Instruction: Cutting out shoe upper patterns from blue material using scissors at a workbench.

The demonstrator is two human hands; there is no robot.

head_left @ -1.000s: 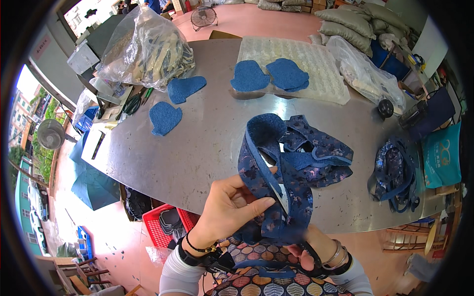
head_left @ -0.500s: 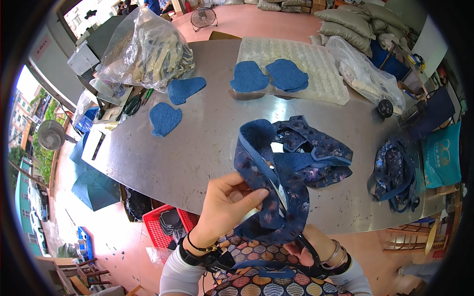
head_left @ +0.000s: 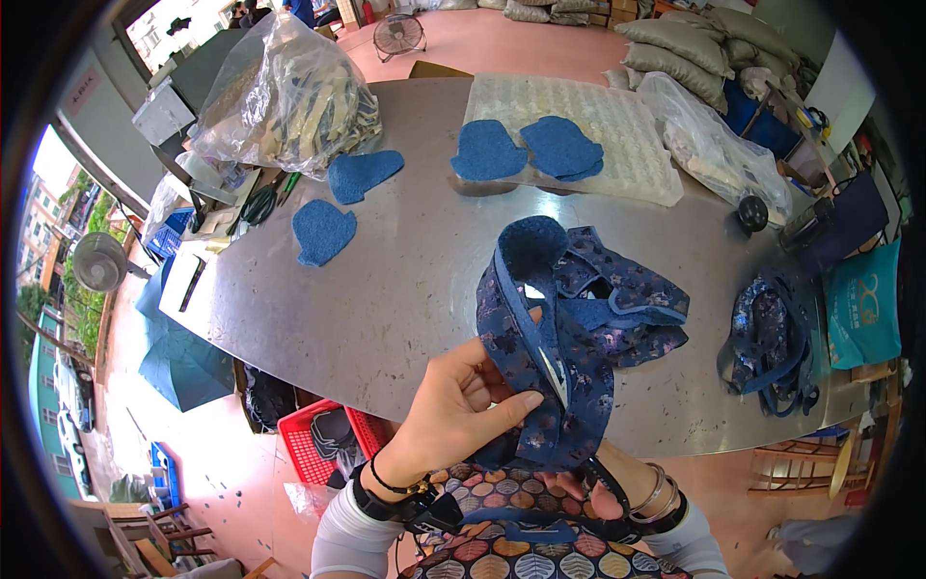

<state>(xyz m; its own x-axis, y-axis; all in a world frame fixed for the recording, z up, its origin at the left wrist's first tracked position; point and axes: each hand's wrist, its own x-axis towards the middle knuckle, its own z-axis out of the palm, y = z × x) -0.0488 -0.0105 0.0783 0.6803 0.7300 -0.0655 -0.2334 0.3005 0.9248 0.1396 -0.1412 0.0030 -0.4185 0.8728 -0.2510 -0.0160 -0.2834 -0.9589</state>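
Observation:
My left hand point(head_left: 473, 396) pinches a dark blue patterned fabric strip point(head_left: 586, 400) with a plain blue felt-like inside, thumb on top. The strip's upper end stands up in a curled loop point(head_left: 531, 241). Behind it, more of the same patterned pieces point(head_left: 637, 304) lie bunched on the metal table. Low against my body, my right hand point(head_left: 600, 500) sits under the strip's lower end, its fingers partly covered. A black curved handle point(head_left: 610, 487), like that of scissors, shows in that hand; its far end is hidden by the cloth. A narrow pale sliver shows between the strip's folds.
Blue felt cutouts point(head_left: 323, 234) lie on the metal table point(head_left: 386, 289), two of them by a translucent ridged sheet point(head_left: 617, 145). A clear bag of scraps point(head_left: 289, 106) stands far left. Another patterned bundle point(head_left: 772, 338) lies right. A red basket point(head_left: 309, 444) is below the left edge.
My left hand has moved slightly right, carrying the strip along. Its upper loop has turned and now stands more upright. My right hand stays in about the same place.

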